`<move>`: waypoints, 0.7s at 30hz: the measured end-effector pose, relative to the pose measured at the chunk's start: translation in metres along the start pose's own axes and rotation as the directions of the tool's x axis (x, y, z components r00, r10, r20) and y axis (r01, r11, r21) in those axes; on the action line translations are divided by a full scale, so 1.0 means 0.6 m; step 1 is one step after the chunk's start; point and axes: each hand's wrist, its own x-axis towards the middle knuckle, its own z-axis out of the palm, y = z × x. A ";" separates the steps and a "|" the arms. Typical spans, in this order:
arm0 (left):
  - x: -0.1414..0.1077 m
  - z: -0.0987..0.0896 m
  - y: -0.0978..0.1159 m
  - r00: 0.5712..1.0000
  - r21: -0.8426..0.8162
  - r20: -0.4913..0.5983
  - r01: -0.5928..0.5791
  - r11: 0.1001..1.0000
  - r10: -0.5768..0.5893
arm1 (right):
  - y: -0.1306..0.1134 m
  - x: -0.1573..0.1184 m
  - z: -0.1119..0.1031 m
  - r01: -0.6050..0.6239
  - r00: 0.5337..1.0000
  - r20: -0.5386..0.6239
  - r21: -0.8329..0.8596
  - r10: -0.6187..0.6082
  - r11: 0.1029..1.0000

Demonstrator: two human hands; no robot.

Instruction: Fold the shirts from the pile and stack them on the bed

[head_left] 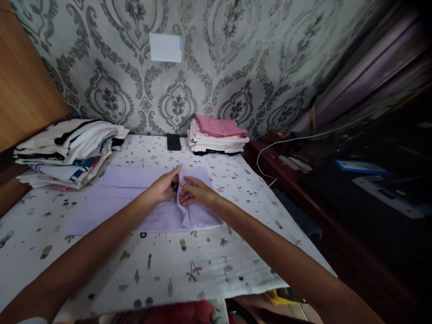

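Observation:
A pale lavender cloth (124, 191) is spread flat in a long folded shape on the patterned sheet. Near its right end a ridge of it is raised between my two hands. My left hand (165, 186) holds the ridge from the left, its thumb along the top and its fingers partly hidden. From the right, my right hand (199, 192) grips the same ridge with curled fingers. A small dark patch shows beside the left fingers; I cannot make out what it is. Loose creases run down from the ridge to the near edge.
Folded clothes (74, 144) are piled at the left. Another folded stack (218, 135), pink on top, stands at the back beside a black phone (173, 142). A white cable (293, 138) curves over the dark furniture at right. The printed sheet (162, 270) covers the surface.

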 end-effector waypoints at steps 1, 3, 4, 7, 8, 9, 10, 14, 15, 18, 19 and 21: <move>-0.002 -0.007 0.007 0.999 0.024 -0.022 -0.030 0.999 0.031 | 0.006 0.000 0.003 0.009 1.000 -0.008 0.023 -0.008 1.000; -0.007 -0.022 0.021 0.994 0.075 -0.072 -0.080 0.994 0.085 | 0.020 0.001 0.009 0.048 0.999 -0.021 0.052 -0.047 0.997; -0.009 -0.029 0.028 0.990 0.099 -0.091 -0.099 0.990 0.108 | 0.028 0.001 0.011 0.078 0.997 -0.021 0.053 -0.077 0.996; -0.013 -0.045 0.040 0.967 0.264 -0.157 -0.154 0.952 0.200 | 0.046 -0.008 0.016 0.207 0.978 0.021 -0.016 -0.207 0.978; -0.013 -0.047 0.040 0.947 0.384 -0.182 -0.179 0.906 0.264 | 0.049 -0.015 0.017 0.268 0.963 0.034 -0.083 -0.266 0.960; -0.012 -0.048 0.039 0.916 0.535 -0.188 -0.208 0.819 0.356 | 0.051 -0.023 0.017 0.341 0.940 0.046 -0.182 -0.339 0.922; -0.012 -0.047 0.036 0.872 0.695 -0.151 -0.241 0.678 0.465 | 0.052 -0.033 0.018 0.420 0.905 0.063 -0.305 -0.422 0.855; 0.000 -0.031 0.013 0.744 0.920 0.347 -0.389 -0.051 0.571 | 0.063 -0.066 0.031 0.542 0.744 0.204 -0.740 -0.636 0.398; 0.006 -0.028 0.006 0.764 0.902 0.422 -0.407 -0.141 0.489 | 0.069 -0.069 0.037 0.514 0.747 0.233 -0.796 -0.623 0.319; 0.032 -0.024 -0.011 0.871 0.892 0.429 -0.367 -0.265 0.239 | 0.091 -0.067 0.058 0.403 0.813 0.245 -0.892 -0.528 0.205; 0.041 -0.026 -0.014 0.893 0.892 0.408 -0.347 -0.289 0.188 | 0.096 -0.066 0.064 0.383 0.828 0.244 -0.903 -0.505 0.192; 0.054 -0.031 -0.015 0.906 0.885 0.400 -0.343 -0.316 0.136 | 0.099 -0.071 0.068 0.395 0.827 0.254 -0.897 -0.501 0.198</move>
